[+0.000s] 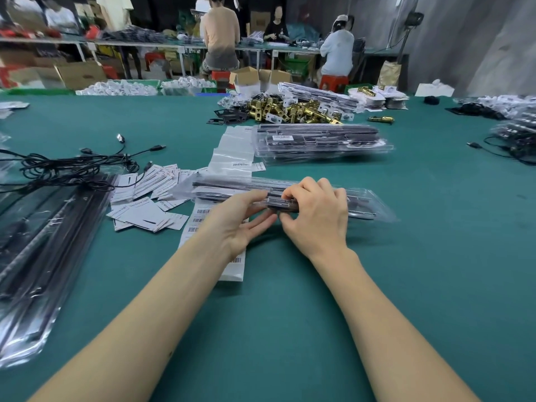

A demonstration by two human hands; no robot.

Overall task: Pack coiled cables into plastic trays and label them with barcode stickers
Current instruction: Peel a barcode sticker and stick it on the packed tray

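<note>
On green table (290, 314), left hand (242, 220), right hand (316, 216) grip plastic tray (362, 204).

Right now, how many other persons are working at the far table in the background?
3 are clear: one in a tan top seated at centre, one in black facing this way behind the table, one in pale blue seated right. Others may be hidden.
</note>
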